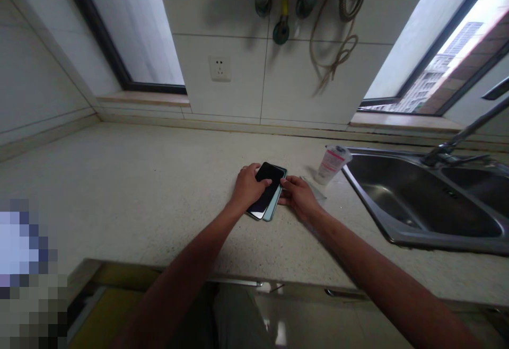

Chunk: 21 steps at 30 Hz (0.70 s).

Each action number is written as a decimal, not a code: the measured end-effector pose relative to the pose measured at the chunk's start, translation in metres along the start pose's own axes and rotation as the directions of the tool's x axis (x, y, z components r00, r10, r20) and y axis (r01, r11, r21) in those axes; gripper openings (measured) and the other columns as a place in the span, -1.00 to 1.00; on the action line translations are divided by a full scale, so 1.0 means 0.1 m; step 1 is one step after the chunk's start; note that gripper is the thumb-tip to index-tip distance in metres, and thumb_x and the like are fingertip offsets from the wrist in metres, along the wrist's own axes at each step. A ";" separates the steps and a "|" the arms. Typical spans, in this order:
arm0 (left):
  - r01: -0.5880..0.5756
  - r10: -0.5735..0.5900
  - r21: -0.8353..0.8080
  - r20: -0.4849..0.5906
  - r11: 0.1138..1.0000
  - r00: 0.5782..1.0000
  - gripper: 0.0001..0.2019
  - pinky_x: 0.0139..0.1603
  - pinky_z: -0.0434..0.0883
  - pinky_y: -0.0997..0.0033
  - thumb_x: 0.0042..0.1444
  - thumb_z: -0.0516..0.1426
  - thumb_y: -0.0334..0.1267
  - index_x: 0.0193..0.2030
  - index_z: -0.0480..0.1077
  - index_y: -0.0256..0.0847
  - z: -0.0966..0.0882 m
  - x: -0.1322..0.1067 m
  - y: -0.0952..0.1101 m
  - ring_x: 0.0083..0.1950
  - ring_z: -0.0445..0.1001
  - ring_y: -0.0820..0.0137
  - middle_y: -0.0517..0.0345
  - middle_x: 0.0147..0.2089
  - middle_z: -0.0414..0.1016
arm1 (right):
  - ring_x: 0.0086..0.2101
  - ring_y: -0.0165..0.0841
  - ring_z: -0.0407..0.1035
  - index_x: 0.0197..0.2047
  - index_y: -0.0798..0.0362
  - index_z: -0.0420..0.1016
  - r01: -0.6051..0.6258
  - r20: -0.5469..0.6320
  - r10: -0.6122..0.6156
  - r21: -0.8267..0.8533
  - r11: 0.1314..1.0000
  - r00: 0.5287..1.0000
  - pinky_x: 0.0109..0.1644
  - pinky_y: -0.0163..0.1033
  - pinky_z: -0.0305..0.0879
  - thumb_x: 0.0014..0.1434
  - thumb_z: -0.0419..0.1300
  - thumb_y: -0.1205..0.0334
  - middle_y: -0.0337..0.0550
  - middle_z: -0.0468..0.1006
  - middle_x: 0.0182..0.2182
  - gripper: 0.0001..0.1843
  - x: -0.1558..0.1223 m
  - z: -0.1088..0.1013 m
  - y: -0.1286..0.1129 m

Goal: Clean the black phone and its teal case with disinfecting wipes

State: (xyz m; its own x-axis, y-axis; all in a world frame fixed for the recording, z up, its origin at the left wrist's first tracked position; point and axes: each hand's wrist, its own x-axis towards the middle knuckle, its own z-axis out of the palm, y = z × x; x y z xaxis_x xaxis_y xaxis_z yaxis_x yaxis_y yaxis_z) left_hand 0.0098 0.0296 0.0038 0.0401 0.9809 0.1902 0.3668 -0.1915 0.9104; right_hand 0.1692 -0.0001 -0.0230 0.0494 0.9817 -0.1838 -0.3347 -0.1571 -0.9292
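A smartphone (263,196) with a dark screen lies at a slant over a pale teal phone case (272,207), which shows along its right and lower edges. My left hand (247,185) grips the phone from the left, thumb across the screen. My right hand (299,194) pinches the case at its upper right edge, thumb on top and the other fingers at the side. Whether the phone sits partly in the case cannot be made out. A thin clear sheet (317,192) lies just beyond my right hand, partly covered by it.
A clear plastic cup (332,164) with pink print stands at the right, beside the steel double sink (392,235) and its faucet (441,150). The speckled countertop (119,190) meets a tiled wall with a socket (219,68). Pipe valves (281,31) hang above.
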 end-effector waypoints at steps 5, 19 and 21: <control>0.034 -0.034 -0.008 -0.011 0.999 0.999 -0.66 0.17 0.29 0.07 -0.16 0.38 -0.29 -0.19 0.49 -0.16 -0.02 0.02 0.01 0.02 0.43 0.09 0.01 -0.18 0.47 | -0.48 -0.39 0.50 -0.28 0.05 0.37 0.060 0.019 -0.060 0.023 0.998 0.998 -0.39 -0.22 0.57 0.09 0.35 0.18 -0.24 0.52 -0.45 -0.76 0.02 0.01 0.05; 0.079 -0.074 -0.074 0.061 0.994 0.995 -0.47 -0.09 0.40 0.20 -0.10 0.37 -0.16 0.01 0.32 -0.12 -0.03 0.02 -0.04 -0.13 0.52 0.17 -0.01 -0.14 0.53 | -0.45 -0.38 0.51 -0.11 0.05 0.51 0.053 0.202 -0.055 0.016 0.998 0.978 -0.38 -0.28 0.52 0.02 0.41 0.06 -0.16 0.61 -0.38 -0.60 -0.02 0.04 0.01; 0.057 -0.054 -0.063 0.055 0.996 0.997 -0.38 -0.11 0.40 0.22 -0.11 0.38 -0.15 0.11 0.30 -0.10 -0.03 0.02 -0.04 -0.17 0.53 0.19 0.02 -0.18 0.54 | -0.45 -0.40 0.50 -0.06 0.03 0.51 0.048 0.221 -0.046 -0.001 0.999 0.974 -0.39 -0.30 0.50 0.00 0.44 0.03 -0.19 0.61 -0.37 -0.53 -0.02 0.03 0.00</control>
State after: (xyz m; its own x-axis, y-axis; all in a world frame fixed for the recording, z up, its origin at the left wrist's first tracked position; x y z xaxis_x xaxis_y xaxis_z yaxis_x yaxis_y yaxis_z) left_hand 0.0055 0.0328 0.0013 0.0711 0.9902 0.1204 0.3088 -0.1367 0.9413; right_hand 0.1662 -0.0021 -0.0217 -0.1441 0.9874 -0.0652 -0.3313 -0.1103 -0.9371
